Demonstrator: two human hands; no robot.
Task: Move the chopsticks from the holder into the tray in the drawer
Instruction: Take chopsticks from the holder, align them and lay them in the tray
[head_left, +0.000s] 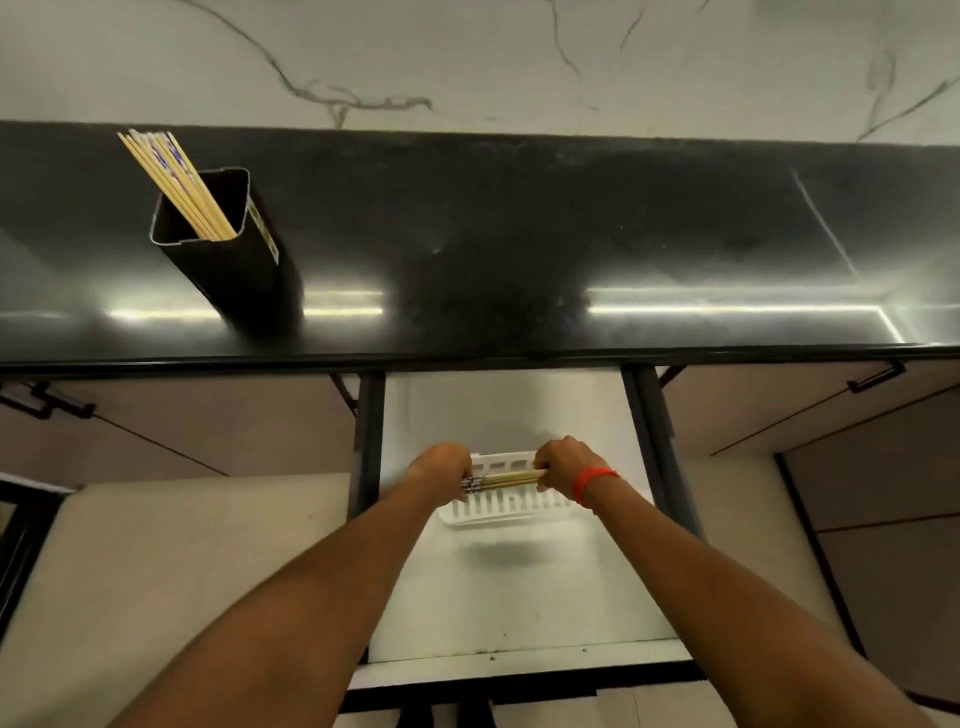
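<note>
Fingers of both hands curl tight around a bundle of wooden chopsticks (506, 479), held level over a white slotted plastic tray (506, 512) in an open kitchen drawer (519, 613). The left hand (441, 467) is closed on the patterned end of the bundle, while the right hand (563, 465), a red band (592, 483) at its wrist, is closed on the plain wooden end. Between the two fists only a short stretch of the sticks shows, lying across the tray from left to right. Whether the bundle touches the tray or sits just above it cannot be told from this angle.

The tray rests on the pale drawer floor, toward the back of the drawer and near its middle, with slots along its front wall and rear rim. Dark rails run along both sides of the drawer, which is pulled out from under a glossy black countertop (519, 234).

On that countertop, well apart from the hands and to the left, stands a tall black holder (228, 249) with a squarish mouth. More chopsticks (176, 182) remain in it, leaning toward the upper left, their tops fanned out above the rim, some with blue markings. Behind the counter rises a white marble wall (467, 52) with grey veins. Beige cabinet fronts (182, 431) with dark handles flank the drawer on both sides.
</note>
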